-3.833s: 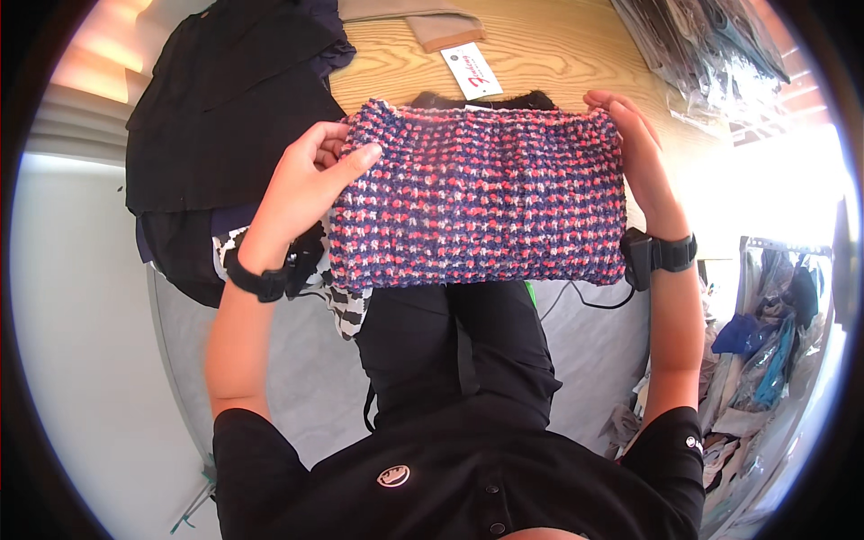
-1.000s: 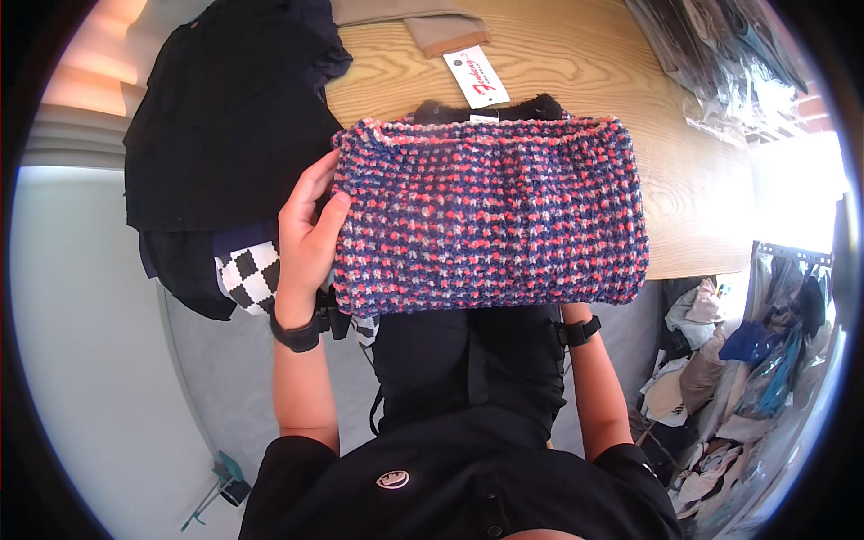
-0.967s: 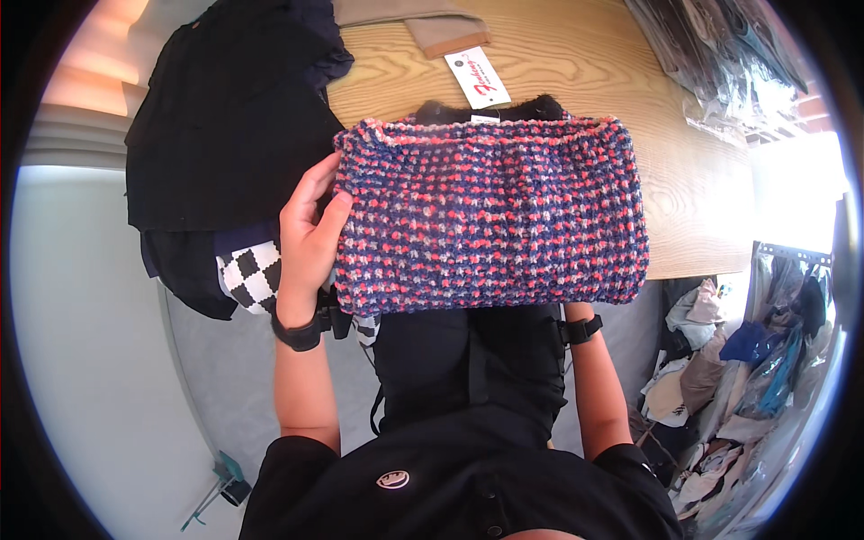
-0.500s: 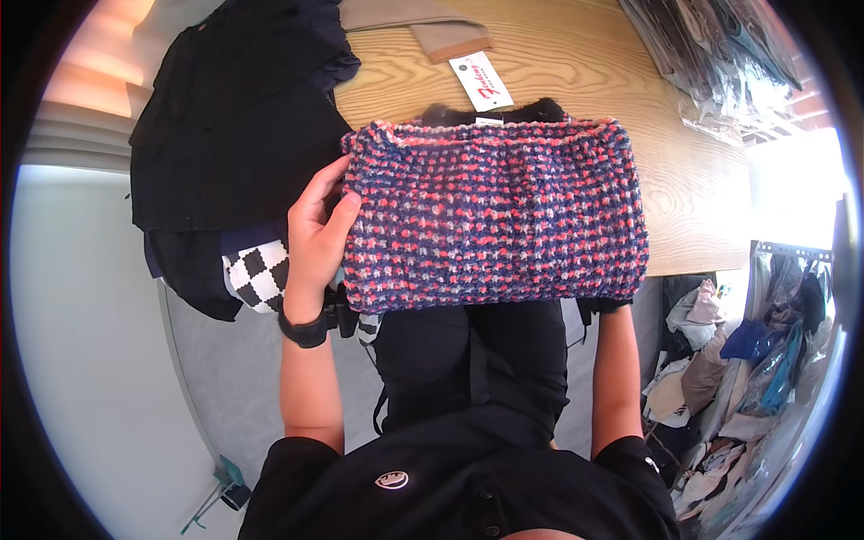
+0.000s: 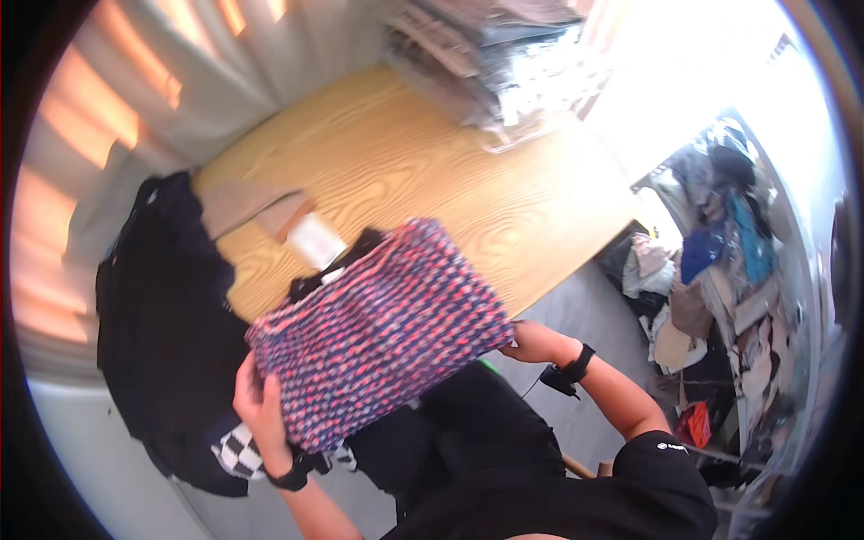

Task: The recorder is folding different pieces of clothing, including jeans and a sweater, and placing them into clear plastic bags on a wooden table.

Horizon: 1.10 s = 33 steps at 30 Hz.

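Note:
A folded, chunky knit garment (image 5: 387,333) in navy, pink and white is held out in front of me, tilted so its right side is farther away. My left hand (image 5: 261,405) grips its left edge, thumb on top and fingers partly hidden. At the right edge, my right hand (image 5: 537,342) pinches the near corner, with its fingertips tucked out of sight beneath the knit. A dark fuzzy edge with a small white label shows along the garment's far side. Just beyond lies a blurred white hang tag (image 5: 316,240).
Black clothing (image 5: 166,333) is heaped at the left, with a black-and-white checked cloth (image 5: 238,453) below it. A tan garment (image 5: 238,209) lies on the wooden table (image 5: 432,180). Clothes in clear plastic (image 5: 495,54) are stacked at the back. More garments (image 5: 711,297) pile up at right.
The view has swung right. The knit garment now sits lower and left in the picture, turned with its right side up. My right hand, hidden before, now shows at its right edge.

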Available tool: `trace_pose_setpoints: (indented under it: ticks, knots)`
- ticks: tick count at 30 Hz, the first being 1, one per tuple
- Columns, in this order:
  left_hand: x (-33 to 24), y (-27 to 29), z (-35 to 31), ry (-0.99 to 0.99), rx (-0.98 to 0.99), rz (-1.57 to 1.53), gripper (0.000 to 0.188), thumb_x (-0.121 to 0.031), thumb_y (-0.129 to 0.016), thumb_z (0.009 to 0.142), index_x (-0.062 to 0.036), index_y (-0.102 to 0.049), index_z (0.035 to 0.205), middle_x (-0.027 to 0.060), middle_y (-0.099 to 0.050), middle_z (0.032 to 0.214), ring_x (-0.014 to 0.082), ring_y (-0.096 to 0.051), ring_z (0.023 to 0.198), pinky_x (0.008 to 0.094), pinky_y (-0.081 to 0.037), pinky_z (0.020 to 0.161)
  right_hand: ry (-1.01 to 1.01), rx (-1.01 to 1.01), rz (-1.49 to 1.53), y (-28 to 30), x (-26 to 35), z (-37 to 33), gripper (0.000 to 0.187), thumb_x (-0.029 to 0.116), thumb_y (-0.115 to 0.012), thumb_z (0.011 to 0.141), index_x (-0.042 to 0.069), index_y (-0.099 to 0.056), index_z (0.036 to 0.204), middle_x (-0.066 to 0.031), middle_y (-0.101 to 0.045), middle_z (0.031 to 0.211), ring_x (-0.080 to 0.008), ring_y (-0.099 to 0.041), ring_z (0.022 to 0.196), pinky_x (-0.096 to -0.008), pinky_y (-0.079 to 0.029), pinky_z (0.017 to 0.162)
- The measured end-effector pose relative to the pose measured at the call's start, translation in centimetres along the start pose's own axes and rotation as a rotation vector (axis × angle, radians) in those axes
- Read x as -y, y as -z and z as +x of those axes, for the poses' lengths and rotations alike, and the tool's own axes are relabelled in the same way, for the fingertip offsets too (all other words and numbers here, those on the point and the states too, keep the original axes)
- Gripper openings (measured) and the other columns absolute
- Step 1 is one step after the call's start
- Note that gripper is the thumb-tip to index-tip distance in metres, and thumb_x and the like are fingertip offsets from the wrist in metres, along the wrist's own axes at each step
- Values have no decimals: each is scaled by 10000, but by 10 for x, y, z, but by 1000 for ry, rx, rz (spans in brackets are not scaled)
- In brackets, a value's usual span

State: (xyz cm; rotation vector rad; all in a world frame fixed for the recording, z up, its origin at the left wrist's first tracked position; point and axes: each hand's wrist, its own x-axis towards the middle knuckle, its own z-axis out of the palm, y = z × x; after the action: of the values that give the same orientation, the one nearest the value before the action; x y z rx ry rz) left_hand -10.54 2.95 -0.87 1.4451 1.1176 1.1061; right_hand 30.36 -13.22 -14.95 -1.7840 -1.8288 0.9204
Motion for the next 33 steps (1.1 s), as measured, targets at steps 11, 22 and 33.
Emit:
trace_pose_setpoints:
  ticks: [11, 22, 33]
  knots:
    - [8, 2, 12, -62, 87, 95, 442, -126, -514, 918, 108, -431, 1284, 170, -517, 1262, 222, -509, 1126, 339, -346, 1015, -58, -1127, -874, 335, -12, -163, 209, -52, -552, 693, 47, -562, 877, -129, -573, 888, -330, -536, 878, -397, -441, 776]
    - [43, 17, 25, -146, 7, 68, 391, -66, -518, 903, 102, -468, 1252, 153, -540, 1238, 197, -516, 1115, 320, -363, 997, -1055, -1251, -1181, 500, -90, -257, 533, 407, -576, 828, 38, -535, 1211, -241, -389, 1378, -384, -329, 1301, -504, -268, 1064]
    - [16, 10, -13, -173, -30, 43, 395, -131, -641, 838, 83, -547, 1156, 104, -613, 1081, 176, -566, 997, 307, -432, 913, -1014, -1217, -1043, 527, -133, -295, 635, 267, -585, 781, 101, -367, 1354, -160, -283, 1463, -316, -227, 1376, -557, -190, 1095]
